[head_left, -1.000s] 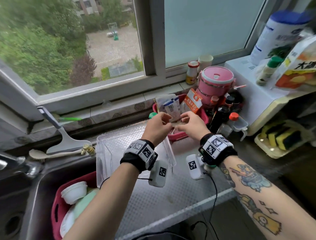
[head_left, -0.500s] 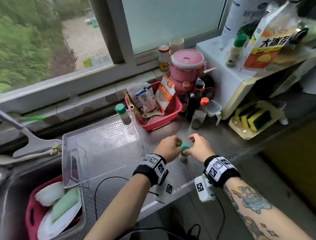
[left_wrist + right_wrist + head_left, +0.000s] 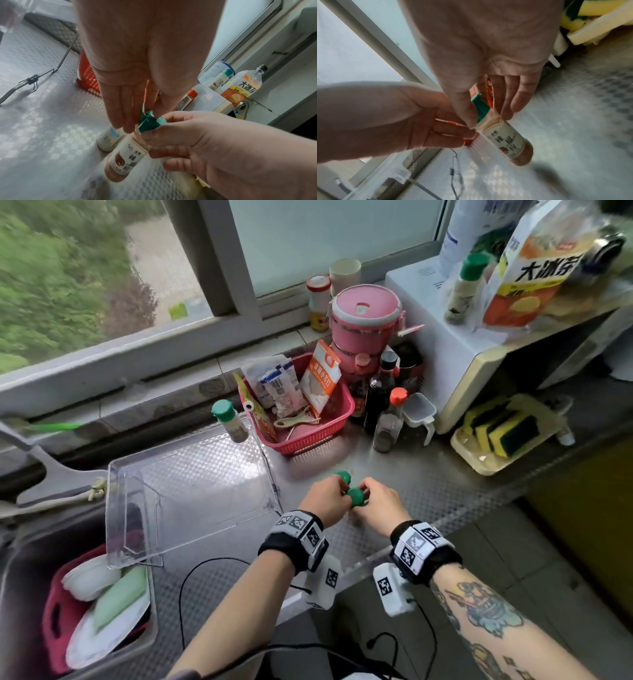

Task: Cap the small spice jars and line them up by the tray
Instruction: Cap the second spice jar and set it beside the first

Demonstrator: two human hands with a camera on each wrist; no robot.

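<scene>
Beside the tray (image 3: 191, 474), both hands' fingers (image 3: 130, 119) pinch one jar's (image 3: 123, 159) half-hidden green cap (image 3: 149, 123).

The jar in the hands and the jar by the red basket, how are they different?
The held jar is filled with orange-brown powder; the far jar holds darker grey-brown spice. The held jar is gripped by the left hand and right hand; the far jar stands alone, touched by nobody. Both are small with green caps.
</scene>
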